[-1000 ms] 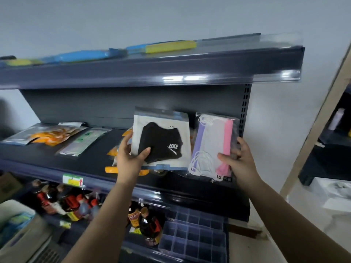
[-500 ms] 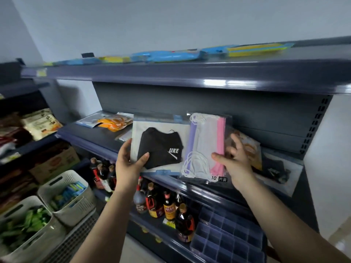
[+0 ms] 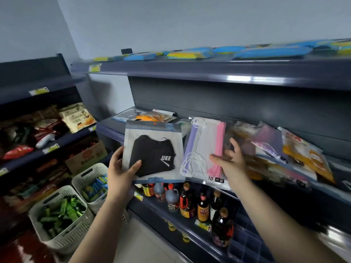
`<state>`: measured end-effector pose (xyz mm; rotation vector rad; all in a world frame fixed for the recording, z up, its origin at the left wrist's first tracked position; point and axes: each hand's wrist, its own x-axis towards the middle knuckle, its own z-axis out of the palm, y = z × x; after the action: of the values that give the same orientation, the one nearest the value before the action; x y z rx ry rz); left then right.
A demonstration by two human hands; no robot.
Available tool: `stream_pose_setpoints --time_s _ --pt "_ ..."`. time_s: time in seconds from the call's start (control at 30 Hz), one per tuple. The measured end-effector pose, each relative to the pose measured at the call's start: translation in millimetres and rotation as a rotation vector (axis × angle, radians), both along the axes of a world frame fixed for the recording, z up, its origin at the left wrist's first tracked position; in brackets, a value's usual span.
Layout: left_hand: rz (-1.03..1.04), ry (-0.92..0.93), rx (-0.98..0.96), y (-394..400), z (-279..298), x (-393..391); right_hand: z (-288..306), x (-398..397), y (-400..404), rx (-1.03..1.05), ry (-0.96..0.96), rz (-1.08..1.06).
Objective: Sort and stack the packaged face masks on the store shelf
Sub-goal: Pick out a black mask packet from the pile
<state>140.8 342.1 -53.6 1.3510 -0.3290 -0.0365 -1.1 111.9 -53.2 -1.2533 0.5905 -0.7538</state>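
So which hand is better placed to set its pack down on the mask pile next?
Probably the right hand. It holds the pastel mask pack directly beside the mask pile on the shelf. The left hand, gripping the black mask pack, sits farther left.

Pale grey walls [image 3: 171, 25] behind dark metal shelving [image 3: 209, 71], light floor [image 3: 140, 242].

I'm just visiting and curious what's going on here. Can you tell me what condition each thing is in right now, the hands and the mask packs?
Left hand: grips the black mask pack.
Black mask pack: sealed, held upright off the shelf.
Right hand: pinches the pastel mask pack.
Pastel mask pack: sealed, held tilted.
Mask packs on the shelf: lying overlapped, unsorted.
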Motion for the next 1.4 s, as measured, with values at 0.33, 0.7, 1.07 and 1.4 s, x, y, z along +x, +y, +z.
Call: stream_pose_setpoints --time_s 0.33,0.7,1.07,1.4 --pt "-0.012 0.012 0.106 31 -16 75 -13 59 21 -0.049 0.122 -0.122" --pt "0.019 -0.058 0.116 -13 -18 147 -29 129 -36 -0.182 0.321 -0.311" --pt "-0.072 -0.055 0.099 -80 -13 221 -32 187 -60 -0.978 1.052 -0.003" --pt "-0.14 -0.057 0.063 -105 -18 252 -36 209 -80 -0.901 1.278 0.171"
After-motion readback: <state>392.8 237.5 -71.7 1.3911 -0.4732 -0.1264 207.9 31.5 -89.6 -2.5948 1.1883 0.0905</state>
